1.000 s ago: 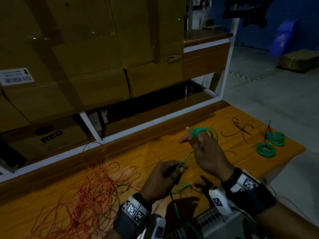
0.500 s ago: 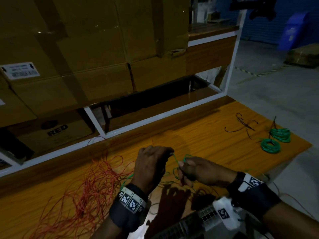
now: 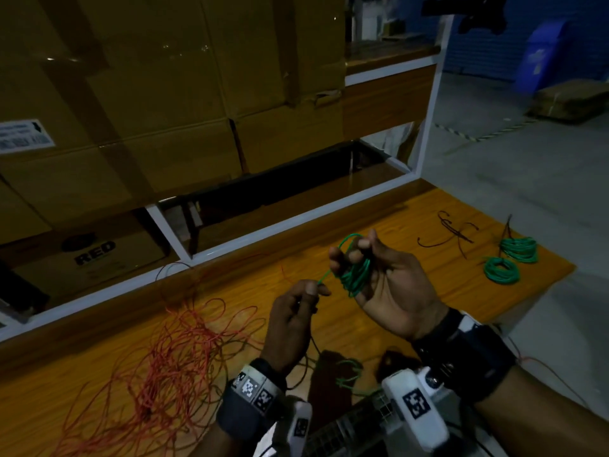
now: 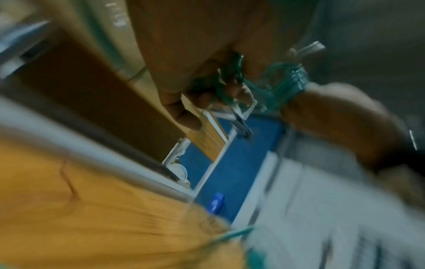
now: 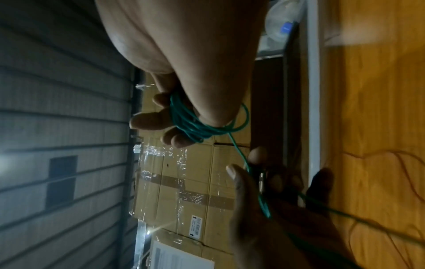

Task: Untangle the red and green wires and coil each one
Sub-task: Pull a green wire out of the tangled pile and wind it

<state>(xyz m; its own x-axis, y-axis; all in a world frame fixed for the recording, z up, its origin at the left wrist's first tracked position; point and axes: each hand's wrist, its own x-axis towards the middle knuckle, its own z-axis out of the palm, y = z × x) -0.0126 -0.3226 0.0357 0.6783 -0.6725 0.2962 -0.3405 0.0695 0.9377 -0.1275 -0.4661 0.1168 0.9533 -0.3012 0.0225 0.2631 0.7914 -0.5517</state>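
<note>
Currently the right hand (image 3: 389, 285) holds a part-wound green wire (image 3: 354, 275) looped round its fingers; the left hand (image 3: 293, 321) pinches the feeding strand. Right of it lie two finished green coils (image 3: 509, 260); the red wire (image 3: 158, 367), left, remains tangled.

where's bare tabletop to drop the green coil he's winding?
Free: the strip between the right hand and the two finished green coils, near the black wire scraps. Crowded: the red wire tangle on the left and the loose green wire by the wrists.
</note>
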